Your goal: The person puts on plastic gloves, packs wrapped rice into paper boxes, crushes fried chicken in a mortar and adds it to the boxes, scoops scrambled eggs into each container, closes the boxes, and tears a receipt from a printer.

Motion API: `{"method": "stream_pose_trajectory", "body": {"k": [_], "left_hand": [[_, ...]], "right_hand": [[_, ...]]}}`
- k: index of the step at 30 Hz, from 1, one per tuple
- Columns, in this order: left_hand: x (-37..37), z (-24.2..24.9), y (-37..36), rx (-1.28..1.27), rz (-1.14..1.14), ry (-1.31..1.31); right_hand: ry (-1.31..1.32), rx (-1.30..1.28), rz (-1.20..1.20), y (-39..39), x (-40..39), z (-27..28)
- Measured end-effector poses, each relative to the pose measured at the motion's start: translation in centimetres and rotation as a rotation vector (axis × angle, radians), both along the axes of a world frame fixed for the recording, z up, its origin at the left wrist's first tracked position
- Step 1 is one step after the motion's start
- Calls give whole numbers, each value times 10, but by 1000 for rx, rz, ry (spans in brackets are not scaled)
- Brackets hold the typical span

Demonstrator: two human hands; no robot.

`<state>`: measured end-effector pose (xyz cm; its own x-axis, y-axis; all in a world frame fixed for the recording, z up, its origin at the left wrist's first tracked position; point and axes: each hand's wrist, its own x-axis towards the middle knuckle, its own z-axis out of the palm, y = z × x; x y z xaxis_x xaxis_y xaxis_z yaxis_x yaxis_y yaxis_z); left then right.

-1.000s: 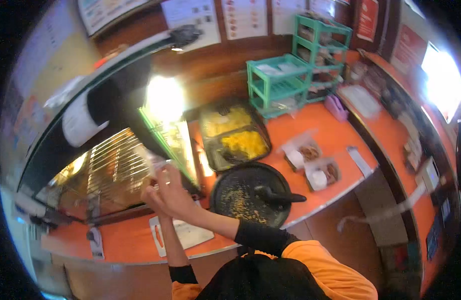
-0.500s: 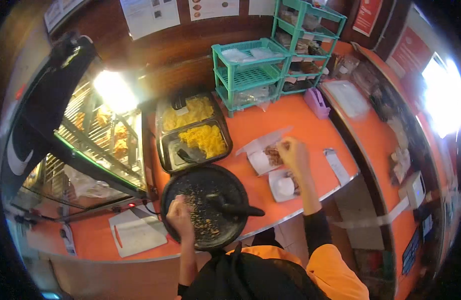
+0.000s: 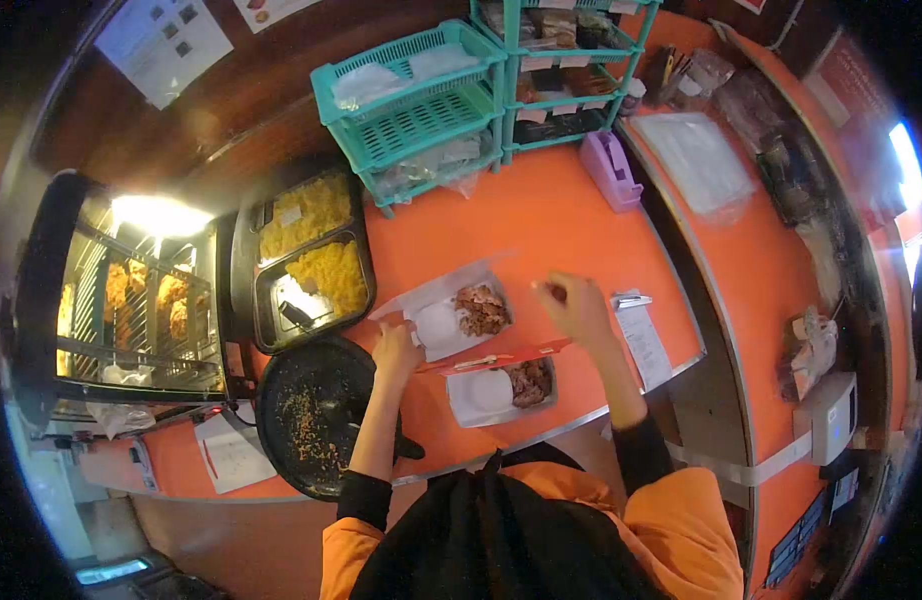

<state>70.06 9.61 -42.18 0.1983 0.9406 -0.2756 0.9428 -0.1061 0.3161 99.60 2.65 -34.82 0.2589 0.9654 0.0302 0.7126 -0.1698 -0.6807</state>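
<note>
Two paper takeaway boxes with white rice and brown chopped meat lie open on the orange counter. The far box (image 3: 443, 345) has its lid folded back and a red front flap. My left hand (image 3: 397, 352) is closed at the left edge of this far box, fingers on its side. My right hand (image 3: 579, 308) hovers just right of that box, fingers curled together; whatever is in them is too small to make out. The near box (image 3: 478, 398) sits closer to my body, below the far one. Its meat (image 3: 530, 384) fills the right side.
A black stone mortar (image 3: 281, 400) with crushed bits and a pestle stands left of my left arm. Behind it is a black tray (image 3: 271, 335) of yellow food. Also around are a lit display case (image 3: 226, 300), green racks (image 3: 326, 85), a purple tape dispenser (image 3: 609, 172) and a clipboard (image 3: 643, 345).
My left hand has moved right, from above the mortar to the far box. My right hand has pulled back from over the meat to the box's right. The view has shifted.
</note>
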Motion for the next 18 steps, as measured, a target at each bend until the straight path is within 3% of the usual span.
{"method": "stream_pose_trajectory", "body": {"k": [2, 4, 6, 8, 9, 11, 13, 16, 18], "left_hand": [[-1, -2, -7, 115, -59, -22], [7, 14, -23, 235, -128, -60], [21, 66, -54, 357, 45, -430], [23, 62, -104, 609, -81, -432], [22, 53, -118, 602, -87, -432], [17, 23, -134, 383, -544, -393], [15, 11, -128, 379, -559, -318], [6, 0, -124, 367, -610, -193], [-1, -7, -124, 355, -640, -139]], "right_hand": [[168, -97, 191, -43, -26, 42], [283, -179, 518, -73, -46, 26], [127, -93, 630, -95, -74, -42], [0, 38, 581, -95, -97, -90], [-124, 171, 537, -95, -106, -102], [-230, 57, 632, -83, -112, -106], [-338, -45, 727, -77, -113, -113], [-360, 158, 735, -81, -103, -123], [-261, -105, 644, -89, -98, -124]]}}
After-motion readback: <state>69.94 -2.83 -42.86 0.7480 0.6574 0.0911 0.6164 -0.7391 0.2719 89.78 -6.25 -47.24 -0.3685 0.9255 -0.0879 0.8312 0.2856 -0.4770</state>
